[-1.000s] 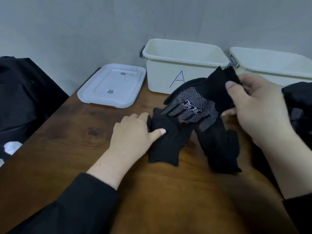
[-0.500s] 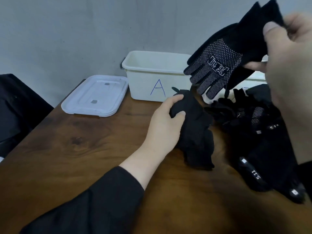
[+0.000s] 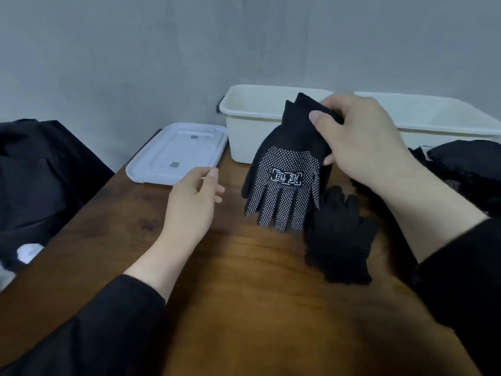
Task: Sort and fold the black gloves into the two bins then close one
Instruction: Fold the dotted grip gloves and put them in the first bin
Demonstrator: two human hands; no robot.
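Note:
My right hand [image 3: 360,142] pinches the cuff of a black glove with white grip dots [image 3: 284,183]. The glove hangs fingers-down in front of the left white bin [image 3: 244,131]. A plain black glove [image 3: 339,240] lies crumpled on the wooden table [image 3: 244,308], just right of the hanging one. My left hand [image 3: 192,204] hovers over the table left of the gloves, fingers loosely curled and holding nothing. A second white bin [image 3: 439,118] stands at the back right. A heap of more black gloves [image 3: 466,169] lies in front of it.
A white bin lid [image 3: 176,153] lies flat at the back left of the table, beside the left bin. Dark fabric [image 3: 40,180] sits off the table's left edge, with something white [image 3: 27,252] below it. A grey wall runs behind the bins.
My left hand has let go of the plain black glove and drawn back left. My right hand has lowered the dotted glove from high up to in front of the left bin.

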